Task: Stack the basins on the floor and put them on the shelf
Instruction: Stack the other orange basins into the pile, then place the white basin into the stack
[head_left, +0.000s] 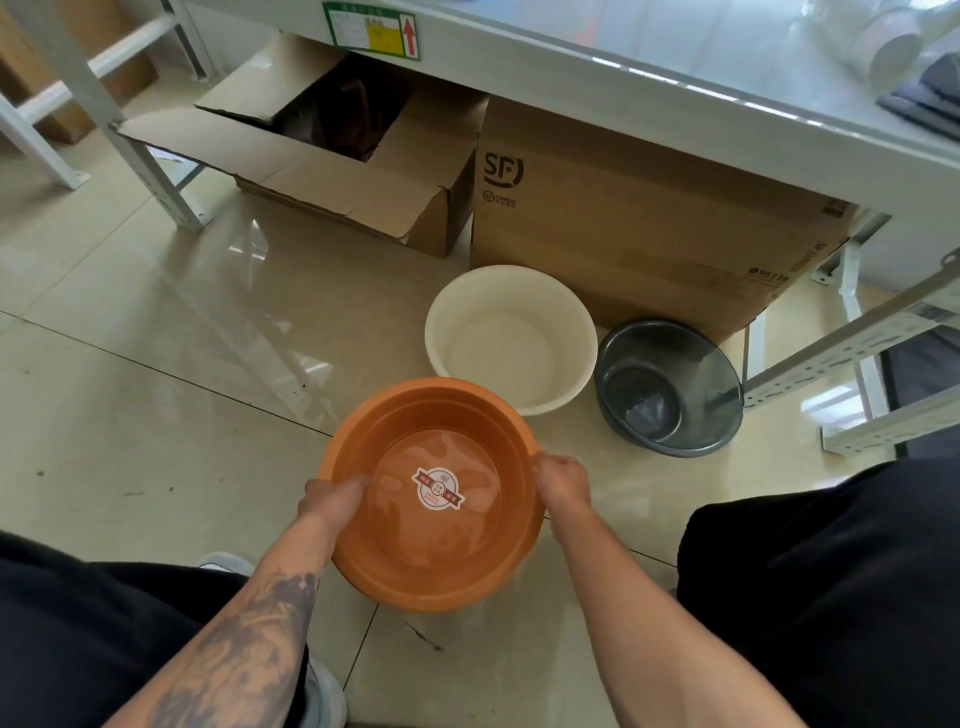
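Note:
An orange basin with a round sticker on its bottom is held in front of me, between my knees. My left hand grips its left rim, thumb inside the bowl. My right hand grips its right rim. Whether the basin rests on the floor or is just above it, I cannot tell. A cream basin stands on the floor just beyond it. A dark grey translucent basin sits on the floor to the right of the cream one. The white shelf runs across the top.
An open cardboard box and a closed SF box stand under the shelf behind the basins. White metal shelf legs rise at left, and slotted rails lie at right. Glossy tile floor spreads to the left.

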